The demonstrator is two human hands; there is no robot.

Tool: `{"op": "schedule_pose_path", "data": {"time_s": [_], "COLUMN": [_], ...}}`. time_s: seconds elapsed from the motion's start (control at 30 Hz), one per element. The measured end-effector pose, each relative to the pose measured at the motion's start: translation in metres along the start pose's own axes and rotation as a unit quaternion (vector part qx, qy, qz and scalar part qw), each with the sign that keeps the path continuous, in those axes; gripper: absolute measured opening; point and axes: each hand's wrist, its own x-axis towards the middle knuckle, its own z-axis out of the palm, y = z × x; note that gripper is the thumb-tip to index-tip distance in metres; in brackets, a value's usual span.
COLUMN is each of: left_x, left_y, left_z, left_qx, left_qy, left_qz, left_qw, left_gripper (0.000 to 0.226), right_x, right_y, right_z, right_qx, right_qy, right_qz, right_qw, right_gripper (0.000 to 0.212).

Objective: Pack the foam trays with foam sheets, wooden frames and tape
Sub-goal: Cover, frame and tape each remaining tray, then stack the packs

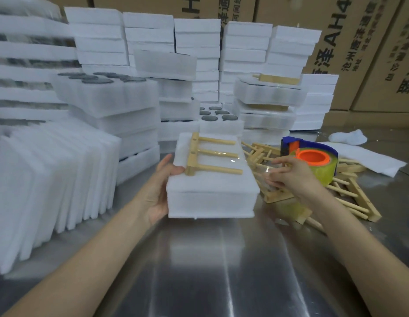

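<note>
A white foam tray pack (210, 195) sits on the metal table, covered by a foam sheet. A wooden frame (210, 155) with three dowels lies on top under clear tape. My left hand (161, 186) holds the pack's left side, thumb on the top near the frame's bar. My right hand (290, 173) is at the pack's right edge, fingers curled around the tape dispenser (313, 160), a blue holder with an orange core and a clear tape roll. A strip of clear tape seems to run from the roll to the pack.
Foam sheets (52, 188) stand on edge at the left. A pile of loose wooden frames (350, 197) lies at the right under the dispenser. Stacks of foam trays (107, 99), some with dark discs, and packed bundles (269, 92) fill the back. Cardboard boxes (370, 42) line the wall.
</note>
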Motion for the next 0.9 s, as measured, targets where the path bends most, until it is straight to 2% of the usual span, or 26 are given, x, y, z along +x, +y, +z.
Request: {"op": "schedule_pose_path", "data": {"time_s": [0.13, 0.23, 0.3, 0.33, 0.4, 0.47, 0.57, 0.67, 0.73, 0.77, 0.87, 0.9], "left_x": [-0.005, -0.008, -0.008, -0.008, -0.004, 0.001, 0.002, 0.003, 0.007, 0.007, 0.0, -0.005], "left_y": [0.0, 0.002, 0.005, 0.005, 0.0, -0.005, -0.012, -0.016, -0.019, -0.02, -0.024, -0.024], "left_z": [0.007, 0.003, -0.002, -0.002, -0.003, -0.005, -0.012, -0.006, 0.003, 0.005, 0.001, 0.002], "left_qx": [0.006, -0.006, -0.008, -0.006, 0.016, 0.059, 0.082, 0.099, 0.117, 0.123, 0.088, 0.083], "left_qy": [-0.053, -0.064, -0.065, -0.058, -0.044, -0.036, -0.044, -0.042, -0.005, 0.009, -0.064, -0.067], "left_qz": [0.015, 0.034, 0.041, 0.042, 0.048, 0.068, 0.056, 0.038, 0.047, 0.051, 0.026, 0.009], "left_qw": [0.998, 0.997, 0.997, 0.997, 0.998, 0.995, 0.994, 0.993, 0.992, 0.991, 0.994, 0.994], "left_gripper": [0.079, 0.078, 0.07, 0.07, 0.081, 0.088, 0.093, 0.092, 0.08, 0.072, 0.079, 0.084], "right_x": [-0.012, -0.016, -0.016, -0.015, -0.013, -0.016, -0.022, -0.026, -0.029, -0.03, -0.03, -0.03], "right_y": [-0.003, -0.008, -0.007, -0.006, -0.003, -0.001, 0.005, 0.006, 0.002, 0.001, 0.003, 0.003], "right_z": [0.047, 0.068, 0.074, 0.074, 0.071, 0.07, 0.071, 0.065, 0.058, 0.055, 0.051, 0.052], "right_qx": [0.105, 0.224, 0.212, 0.186, 0.205, 0.251, 0.277, 0.315, 0.323, 0.322, 0.303, 0.3], "right_qy": [-0.031, -0.077, -0.075, -0.039, 0.016, -0.026, -0.115, -0.164, -0.182, -0.184, -0.181, -0.179], "right_qz": [0.02, 0.066, 0.07, 0.054, 0.042, 0.065, 0.107, 0.107, 0.098, 0.092, 0.08, 0.084], "right_qw": [0.994, 0.969, 0.972, 0.98, 0.978, 0.965, 0.948, 0.929, 0.923, 0.924, 0.932, 0.933], "right_gripper": [0.026, 0.018, 0.018, 0.022, 0.027, 0.023, 0.036, 0.046, 0.055, 0.053, 0.043, 0.044]}}
